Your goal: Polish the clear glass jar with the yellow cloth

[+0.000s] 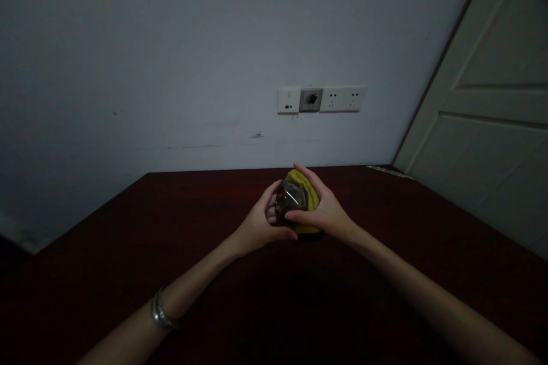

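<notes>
Above the far middle of the table, my left hand (262, 218) curls around a small see-through glass vessel (294, 195); its fingers show through the glass. A bright streak of light reflects off the surface, and whether it is a cup or a bowl is hard to make out in the dim light. My right hand (322, 208) grips a yellow cloth (312, 197) against the right side of the glass. The right thumb lies across the front of the vessel, while the other fingers are mostly behind the cloth.
The dark red table (205, 199) meets a pale wall (192, 57) at its far edge. A row of wall sockets (341, 100) sits above it, with a grey plate (310, 100) among them. On the right stands a white panelled door (492, 102).
</notes>
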Demonstrator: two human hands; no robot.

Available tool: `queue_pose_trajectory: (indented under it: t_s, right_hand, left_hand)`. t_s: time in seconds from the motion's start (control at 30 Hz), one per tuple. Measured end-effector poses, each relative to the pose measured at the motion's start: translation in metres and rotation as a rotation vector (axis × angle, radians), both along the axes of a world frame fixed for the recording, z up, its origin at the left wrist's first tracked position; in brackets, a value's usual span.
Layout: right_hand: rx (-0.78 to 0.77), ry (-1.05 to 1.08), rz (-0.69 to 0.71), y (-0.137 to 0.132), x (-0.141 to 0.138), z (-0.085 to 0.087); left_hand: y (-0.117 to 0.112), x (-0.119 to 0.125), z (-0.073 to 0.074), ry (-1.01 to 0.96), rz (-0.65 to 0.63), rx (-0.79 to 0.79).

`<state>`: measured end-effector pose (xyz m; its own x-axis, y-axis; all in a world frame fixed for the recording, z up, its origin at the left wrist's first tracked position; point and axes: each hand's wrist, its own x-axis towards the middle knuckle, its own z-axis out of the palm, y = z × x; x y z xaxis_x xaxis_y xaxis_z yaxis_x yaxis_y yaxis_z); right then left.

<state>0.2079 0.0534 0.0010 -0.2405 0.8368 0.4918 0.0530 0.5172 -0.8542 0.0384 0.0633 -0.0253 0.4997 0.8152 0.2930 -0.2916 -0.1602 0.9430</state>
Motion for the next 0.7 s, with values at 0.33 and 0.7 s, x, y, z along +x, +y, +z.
queue_pose_trajectory:
  t_s: [0.33,0.7]
  right_hand:
    - [-0.048,0.047,0.200,0.009,0.009,-0.002]
    - [0.387,-0.052,-0.077,-0.001,0.010,0.014]
  left_hand:
    - [-0.008,0.007,-0.002,-0.002,0.072,0.061]
    - [-0.009,0.002,-0.001,-0.008,0.167,0.163]
